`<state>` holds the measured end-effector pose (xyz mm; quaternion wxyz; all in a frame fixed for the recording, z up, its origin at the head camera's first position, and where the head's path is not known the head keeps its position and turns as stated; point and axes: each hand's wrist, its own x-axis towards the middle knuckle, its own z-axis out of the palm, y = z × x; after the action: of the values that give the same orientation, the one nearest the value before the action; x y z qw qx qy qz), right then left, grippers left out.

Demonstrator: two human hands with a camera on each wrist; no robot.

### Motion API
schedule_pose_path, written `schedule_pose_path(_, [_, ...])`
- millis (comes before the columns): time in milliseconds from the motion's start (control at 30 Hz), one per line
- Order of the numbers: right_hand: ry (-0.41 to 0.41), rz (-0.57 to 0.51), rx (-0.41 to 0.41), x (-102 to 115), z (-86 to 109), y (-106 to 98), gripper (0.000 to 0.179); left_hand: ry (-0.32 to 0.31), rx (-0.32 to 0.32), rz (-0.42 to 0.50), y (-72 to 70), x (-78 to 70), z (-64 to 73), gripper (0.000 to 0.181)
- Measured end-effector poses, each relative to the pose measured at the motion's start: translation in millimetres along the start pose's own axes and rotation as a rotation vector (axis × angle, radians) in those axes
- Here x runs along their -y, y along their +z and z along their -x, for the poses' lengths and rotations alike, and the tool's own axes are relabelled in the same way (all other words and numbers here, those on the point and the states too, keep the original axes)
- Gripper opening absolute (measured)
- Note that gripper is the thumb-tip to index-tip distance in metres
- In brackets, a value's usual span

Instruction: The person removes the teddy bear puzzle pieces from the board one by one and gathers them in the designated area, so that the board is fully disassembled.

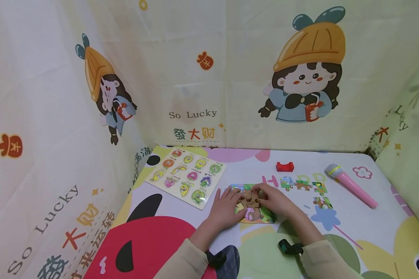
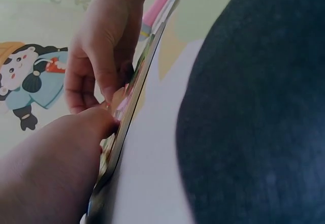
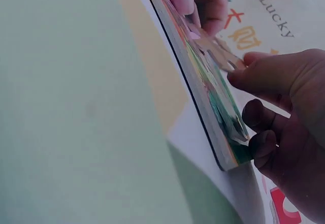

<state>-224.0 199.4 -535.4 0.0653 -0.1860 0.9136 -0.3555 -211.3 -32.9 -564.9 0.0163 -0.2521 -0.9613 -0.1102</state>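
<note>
Two beige sleeves [image 1: 183,259] lie nearest the head camera, with a black band [image 1: 290,247] at the right wrist, and reach toward a picture puzzle board [image 1: 257,221] on the printed tabletop [image 1: 366,221]. From the head, the left hand [image 1: 227,207] appears with fingers extended and a little apart, resting on the board's left part; the right hand [image 1: 277,199] bends over its upper right, partly covering the brown bear picture.

The right wrist view adds what the head view hides: the right thumb and forefinger pinch a brown puzzle piece [image 3: 218,54], tilted up from the board, its other fingers curled beside the board's edge. There the left thumb rests by the picture at the far end. Both wrist views also show the board's pale, thick side, hard to make out from above.

Only the head view shows the whole layout: three loose pieces [image 1: 303,185] in a row right of the board and a single piece [image 1: 322,202] just below the row's right end. A red block [image 1: 284,167] stands behind them, a pink microphone [image 1: 356,190] lies to their right, and a fruit-and-vegetable sheet [image 1: 176,185] is left of the board.
</note>
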Motion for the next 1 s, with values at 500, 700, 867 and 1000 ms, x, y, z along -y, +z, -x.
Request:
schedule_pose_path(500, [-0.007,-0.005,-0.027,-3.9,1.9,-3.3,0.024,0.006,0.004,-0.001,1.9,1.4,-0.5,0.053])
schedule_pose_path(700, [0.046,-0.017,-0.039,-6.7,5.0,-9.3,0.020,0.009,-0.001,-0.006,4.0,2.4,-1.0,0.054])
schedule_pose_path(867, [0.053,0.001,-0.054,-10.5,10.9,-18.3,0.016,0.006,-0.005,-0.023,6.1,3.0,-2.0,0.054])
schedule_pose_path(1000, [0.051,0.030,-0.078,-17.9,17.1,-28.5,0.013,0.007,-0.011,-0.028,6.5,3.3,-2.0,0.053])
